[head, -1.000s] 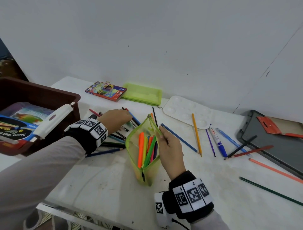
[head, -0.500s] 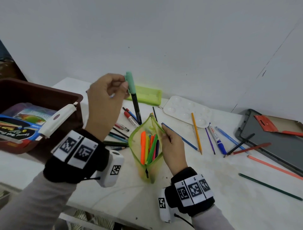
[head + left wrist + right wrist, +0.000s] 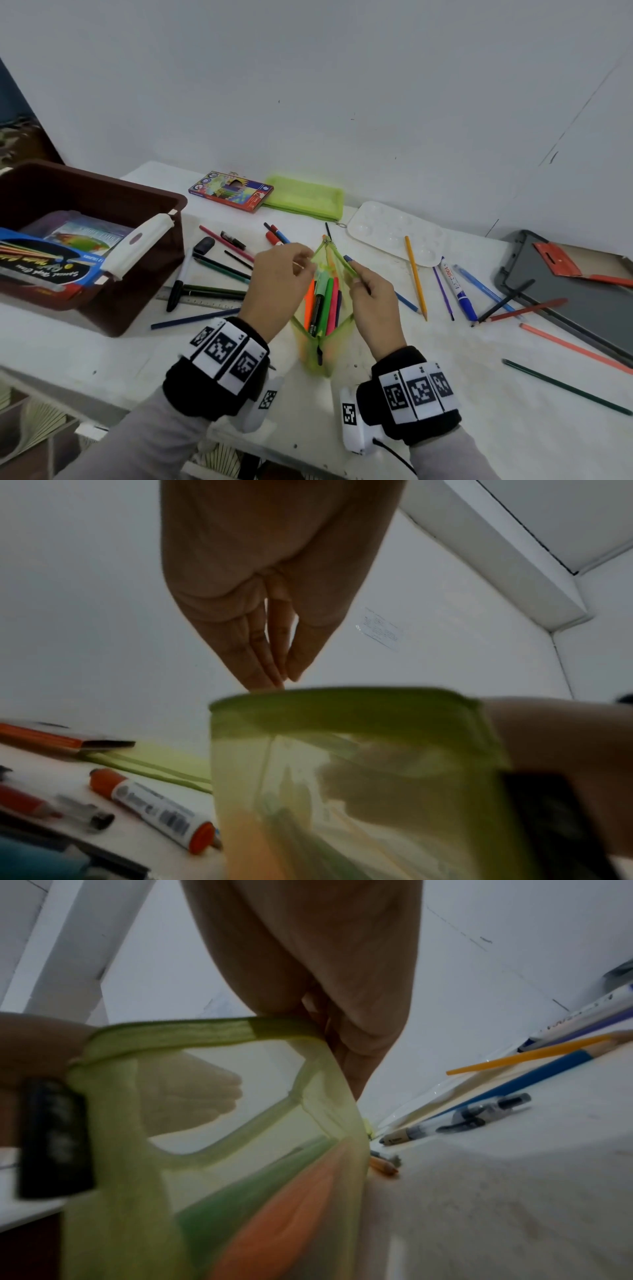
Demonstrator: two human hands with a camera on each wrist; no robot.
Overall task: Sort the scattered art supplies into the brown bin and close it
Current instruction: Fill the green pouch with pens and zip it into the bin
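A green mesh pouch point(image 3: 318, 346) stands open on the white table, holding several coloured pens and a green-capped marker point(image 3: 320, 298). My right hand point(image 3: 352, 270) pinches the pouch's right rim, as the right wrist view shows point(image 3: 322, 1031). My left hand point(image 3: 301, 265) hovers at the left rim with straight fingers and the thumb near their tips point(image 3: 284, 677), holding nothing. The brown bin point(image 3: 102, 192) sits at the left with boxed art sets inside and a white latch handle point(image 3: 137, 246) on its rim.
Loose pens and pencils point(image 3: 219, 270) and a ruler point(image 3: 205, 301) lie between bin and pouch. A crayon box point(image 3: 231, 190), a second green pouch point(image 3: 305, 200) and a white palette point(image 3: 394, 229) lie at the back. More pencils and a blue marker point(image 3: 457, 291) lie right, by a grey lid point(image 3: 575, 294).
My left hand picked a green-capped marker from the pile, lifted it, and lowered it into the pouch, then let go. The right hand kept holding the rim.
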